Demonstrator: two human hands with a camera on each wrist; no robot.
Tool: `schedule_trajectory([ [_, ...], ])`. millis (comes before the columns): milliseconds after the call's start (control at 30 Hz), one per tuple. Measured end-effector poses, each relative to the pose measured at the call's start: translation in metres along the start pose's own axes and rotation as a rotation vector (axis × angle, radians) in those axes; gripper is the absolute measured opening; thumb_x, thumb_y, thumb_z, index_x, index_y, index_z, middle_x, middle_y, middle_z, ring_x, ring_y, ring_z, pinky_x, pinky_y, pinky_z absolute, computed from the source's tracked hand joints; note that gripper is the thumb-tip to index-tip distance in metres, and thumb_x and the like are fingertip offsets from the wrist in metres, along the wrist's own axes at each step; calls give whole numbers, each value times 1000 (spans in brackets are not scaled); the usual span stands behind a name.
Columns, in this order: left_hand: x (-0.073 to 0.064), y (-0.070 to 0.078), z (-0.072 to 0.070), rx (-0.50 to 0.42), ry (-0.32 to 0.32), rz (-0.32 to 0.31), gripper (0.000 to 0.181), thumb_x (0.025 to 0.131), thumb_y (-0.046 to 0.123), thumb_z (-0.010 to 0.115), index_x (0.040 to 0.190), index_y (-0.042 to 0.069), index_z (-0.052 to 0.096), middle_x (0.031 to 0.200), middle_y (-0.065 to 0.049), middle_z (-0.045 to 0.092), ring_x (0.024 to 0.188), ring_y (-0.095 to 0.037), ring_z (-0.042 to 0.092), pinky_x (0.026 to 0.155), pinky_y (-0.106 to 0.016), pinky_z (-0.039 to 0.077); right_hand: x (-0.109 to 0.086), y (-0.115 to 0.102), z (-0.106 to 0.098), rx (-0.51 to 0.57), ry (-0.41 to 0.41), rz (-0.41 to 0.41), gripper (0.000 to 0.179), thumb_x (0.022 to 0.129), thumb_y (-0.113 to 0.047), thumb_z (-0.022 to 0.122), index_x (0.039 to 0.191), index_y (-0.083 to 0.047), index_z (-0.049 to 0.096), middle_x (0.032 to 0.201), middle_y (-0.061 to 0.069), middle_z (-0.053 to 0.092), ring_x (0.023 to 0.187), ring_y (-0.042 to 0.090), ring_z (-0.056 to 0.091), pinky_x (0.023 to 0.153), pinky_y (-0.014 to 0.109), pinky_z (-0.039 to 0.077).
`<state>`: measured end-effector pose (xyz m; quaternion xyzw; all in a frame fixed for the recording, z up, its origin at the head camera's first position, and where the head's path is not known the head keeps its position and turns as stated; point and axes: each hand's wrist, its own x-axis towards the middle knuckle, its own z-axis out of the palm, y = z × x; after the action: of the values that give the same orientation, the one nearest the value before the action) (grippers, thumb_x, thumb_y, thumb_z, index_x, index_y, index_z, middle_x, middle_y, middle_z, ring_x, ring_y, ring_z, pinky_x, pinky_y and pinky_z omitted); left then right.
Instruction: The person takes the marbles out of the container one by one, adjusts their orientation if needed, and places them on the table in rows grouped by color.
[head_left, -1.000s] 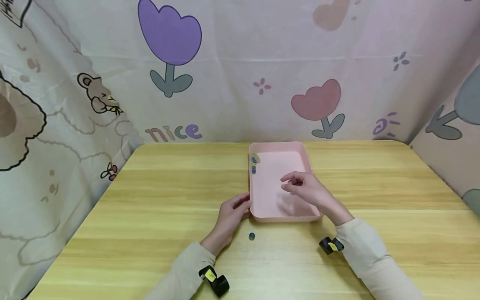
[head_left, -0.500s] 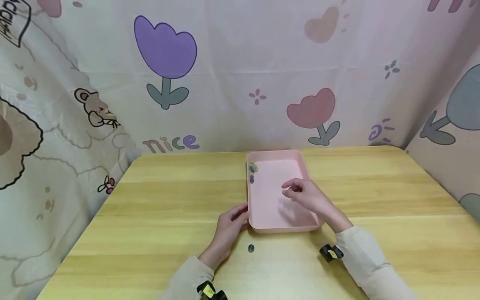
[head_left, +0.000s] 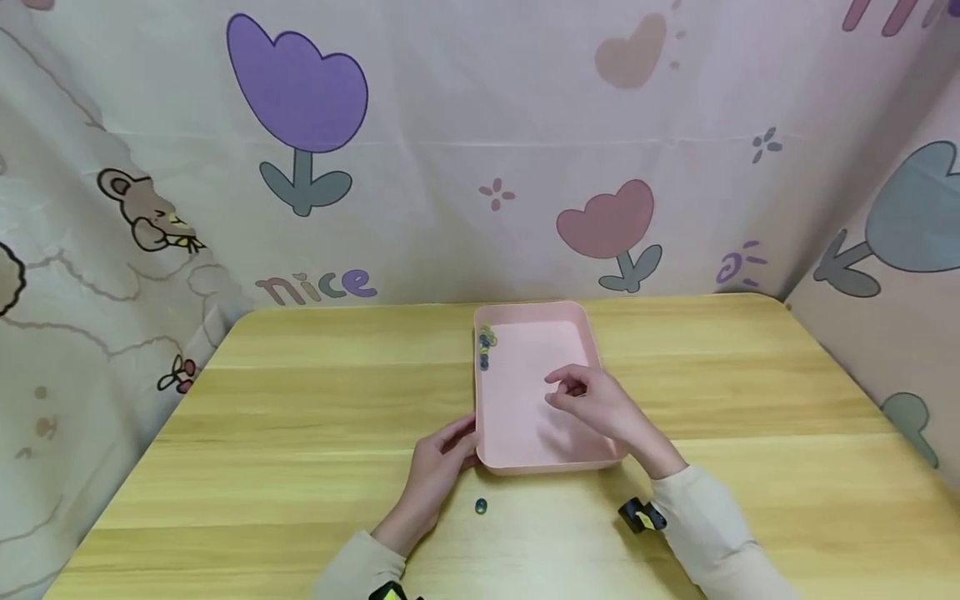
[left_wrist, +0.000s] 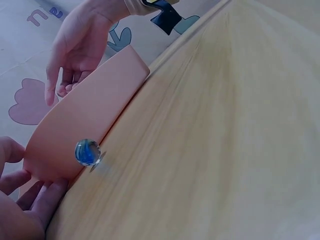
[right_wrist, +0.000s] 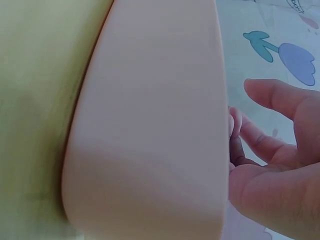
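A shallow pink tray (head_left: 525, 469) lies on the wooden table. My left hand (head_left: 435, 467) touches the outside of its left wall near the front corner, fingertips against the wall and its lower edge. Over the tray's right half hovers my right hand (head_left: 600, 406), its thumb and index finger apart with nothing seen between them. Several small blue and yellowish glass marbles (head_left: 485, 348) sit along the inner left wall, towards the back. On the table before the tray is a single clear marble (left_wrist: 88, 152) with blue swirls, close to my left hand.
The wooden table (head_left: 337, 400) reaches back to a printed cloth (head_left: 435, 167) with flowers hanging behind it. More of the same cloth hangs at both sides. Each sleeve has a black wrist camera (head_left: 642, 516) strapped to it.
The head view has tilted and turned slightly, shifting everything in the picture. Both hands, the tray and the marbles keep about the same places relative to each other.
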<state>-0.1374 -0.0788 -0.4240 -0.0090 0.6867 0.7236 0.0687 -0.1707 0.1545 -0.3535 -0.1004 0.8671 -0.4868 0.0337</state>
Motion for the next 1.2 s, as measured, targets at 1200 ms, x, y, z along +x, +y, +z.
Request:
schedule_trajectory([
  [1200,2,2,1,-11,-10,7,40,96,11,61,131,-5,56,130,-21,56,104,-23,62,85,-29,56,19,-22,-9,-83,-44,-85,24,90,-13,65,110,0,69,83,3,61,81,19,56,73,31,49],
])
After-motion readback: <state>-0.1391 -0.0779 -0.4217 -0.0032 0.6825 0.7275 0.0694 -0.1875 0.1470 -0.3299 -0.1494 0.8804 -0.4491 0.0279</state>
